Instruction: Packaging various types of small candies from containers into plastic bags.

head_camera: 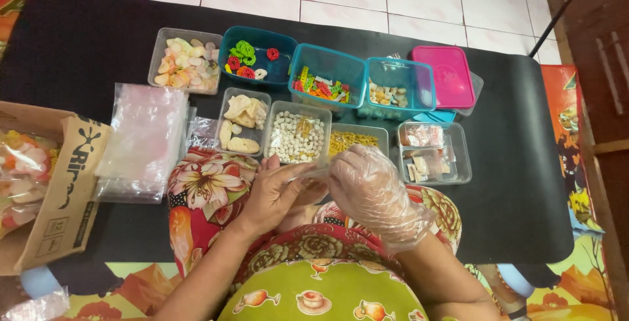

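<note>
Small clear bag [308, 175]: pinched at its mouth between bare left hand [275, 193] and gloved right hand [370, 190], near the tub of white pellets [297, 136] (judged light, limp, slippery; best held by the rim).

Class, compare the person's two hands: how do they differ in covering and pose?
The right hand wears a clear plastic glove; the left hand is bare. The right hand arches over from above, while the left hand cups from below. Both meet at a small clear plastic bag in front of the tub of small white pieces.
</note>
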